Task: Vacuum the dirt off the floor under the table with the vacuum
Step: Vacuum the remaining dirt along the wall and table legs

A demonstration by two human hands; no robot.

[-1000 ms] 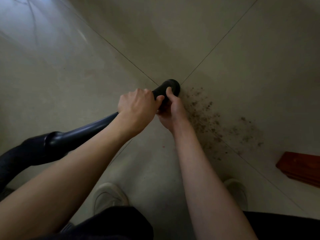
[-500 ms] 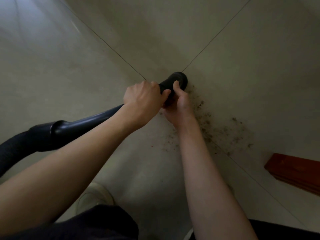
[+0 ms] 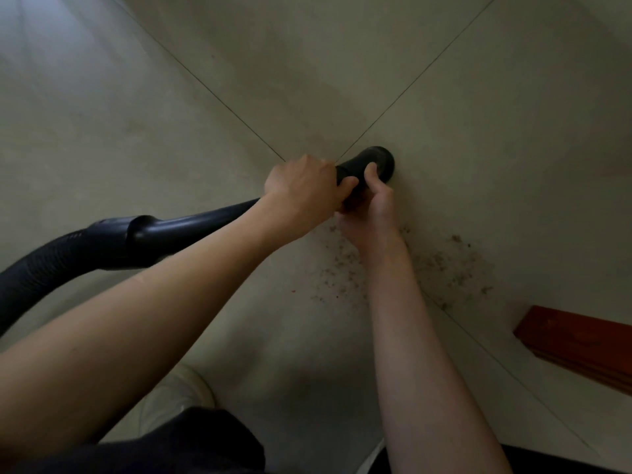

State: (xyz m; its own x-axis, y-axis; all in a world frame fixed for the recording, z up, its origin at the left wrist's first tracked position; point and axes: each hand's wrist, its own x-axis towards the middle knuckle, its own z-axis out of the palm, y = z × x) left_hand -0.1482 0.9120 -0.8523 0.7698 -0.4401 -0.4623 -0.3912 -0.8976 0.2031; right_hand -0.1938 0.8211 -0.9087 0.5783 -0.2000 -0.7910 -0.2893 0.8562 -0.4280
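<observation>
Vacuum (image 3: 191, 227): black wand running from the ribbed hose (image 3: 37, 268) at the left edge of the floor (image 3: 136, 131) to the nozzle (image 3: 376, 162), set down near the floor's middle, just right of the crossing of the tile joints. Whether the nozzle mouth touches the tile: cannot tell.

Left hand (image 3: 304, 193): curled over the wand just behind the nozzle, knuckles up, gripping. Right hand (image 3: 372, 203): curled round the nozzle end from the right side, thumb lying on the black barrel, gripping.

Dirt (image 3: 448, 265): brown specks scattered on the floor nearer the body than the nozzle, on both sides of the right forearm, reaching toward the red wooden piece (image 3: 581, 340) at the right edge. Probably part of the table; not certain. A few red crumbs lie at the patch's left fringe.

Progress, as a judgement: early to middle. Tile around and beyond the nozzle looks free of specks; most of the visible patch remains unswept. Amount already removed: cannot be read from this view.

Remaining: draw the nozzle back toward the body and across to the right edge, over both halves of the patch, then along the wooden piece. Dirt hidden beneath the forearm: check after the pass.

Pale shoe (image 3: 178, 395) stands at the bottom edge, well apart from the dirt.
</observation>
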